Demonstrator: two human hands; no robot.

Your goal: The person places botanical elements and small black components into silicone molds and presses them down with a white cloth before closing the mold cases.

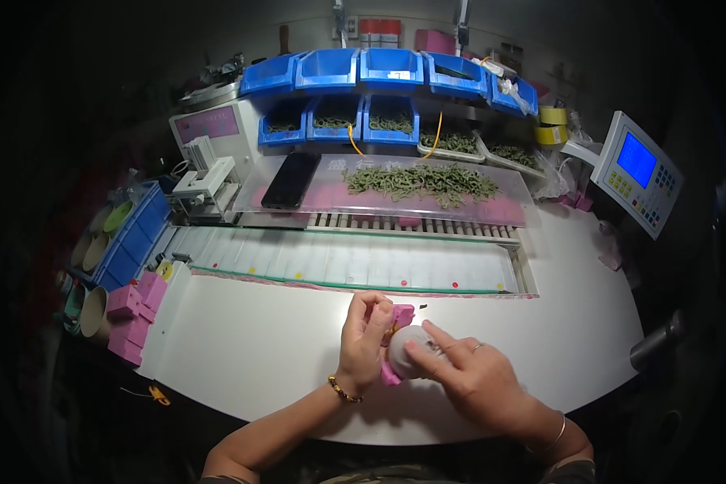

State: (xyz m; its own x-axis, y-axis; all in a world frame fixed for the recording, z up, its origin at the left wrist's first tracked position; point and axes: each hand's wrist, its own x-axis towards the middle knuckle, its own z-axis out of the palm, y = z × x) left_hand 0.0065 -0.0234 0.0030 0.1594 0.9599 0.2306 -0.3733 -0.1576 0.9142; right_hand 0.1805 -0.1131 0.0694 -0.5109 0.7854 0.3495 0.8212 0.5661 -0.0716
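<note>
Above the near part of the white tabletop (274,347), my left hand (359,347) has its fingers closed round a small pink block-shaped piece (402,313). Something yellowish shows at the middle of that piece, partly covered by the fingers. My right hand (484,383) grips a pale grey, rounded object (407,353) and holds it up against the pink piece. Its exact kind I cannot make out. A small dark fragment (423,306) lies on the table just beyond my hands.
Past a long white slotted channel (355,258), a clear raised sheet (508,189) carries a black phone (291,181) and a heap of green twisted pieces (419,184). Blue bins (325,69) line the back. A control panel (639,173) stands right; pink blocks (133,323) stand left.
</note>
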